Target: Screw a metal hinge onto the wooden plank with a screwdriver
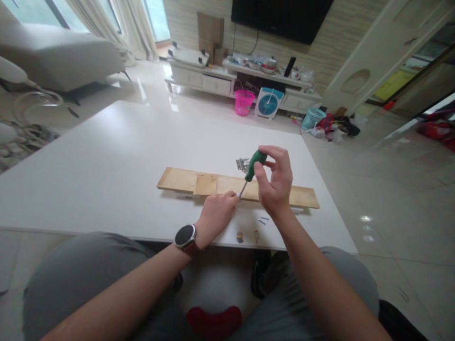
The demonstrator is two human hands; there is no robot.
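White table [135, 142] underneath everything; on it the wooden plank [179, 180], lying crosswise, a shorter board [205, 183] set over its left half. Right hand [276, 182] above the plank, right of its middle: thumb and fingers wrapped round the handle of a green-handled screwdriver. Left hand [218, 212] at the plank's near edge, fingers curled in close by the tool's tip; whether they pinch something or only brace, cannot tell. Screwdriver [253, 166] slants down and leftward to the plank's near edge. Metal hinge plates [241, 164] piled just beyond the plank's far edge. Two small decals [240, 237] nearer the wearer than the plank, loose screws [263, 220] between them and it. Smallest: a bit of metal at the tip, on the plank's near edge, too small to identify. Judgement on method: line the shaft up with the fastener, press along its axis, turn slowly. Left fingertips best kept beside the tip, out of the path of a slip, bracing the plank against twisting.
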